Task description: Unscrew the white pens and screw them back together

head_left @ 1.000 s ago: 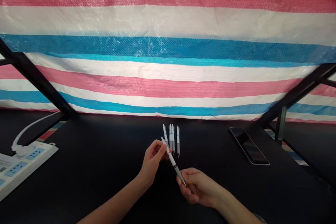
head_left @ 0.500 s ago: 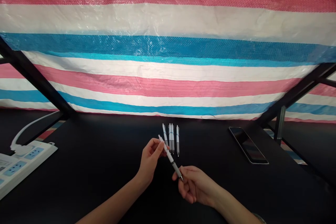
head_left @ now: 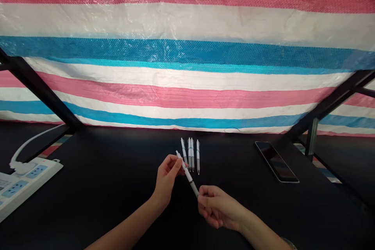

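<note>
A white pen with a grey grip (head_left: 187, 172) is held slanted above the black table (head_left: 123, 172). My left hand (head_left: 168, 175) pinches its upper, clicker end between thumb and fingers. At the lower end, the thumb and fingers of my right hand (head_left: 215, 205) close on the tip, which they hide. Just beyond, several similar white and grey pens lie on the table: one at the left (head_left: 183, 150), some close together in the middle (head_left: 191, 152), and one at the right (head_left: 198, 156).
A dark phone (head_left: 277, 162) lies on the right of the table. A white power strip (head_left: 29, 179) with a plugged-in cable is at the left edge. Black frame bars (head_left: 43, 90) slant on both sides, before a striped plastic sheet (head_left: 187, 97).
The fingers of my right hand have closed over the pen's tip, which showed before. My left hand keeps its pinch, almost unmoved.
</note>
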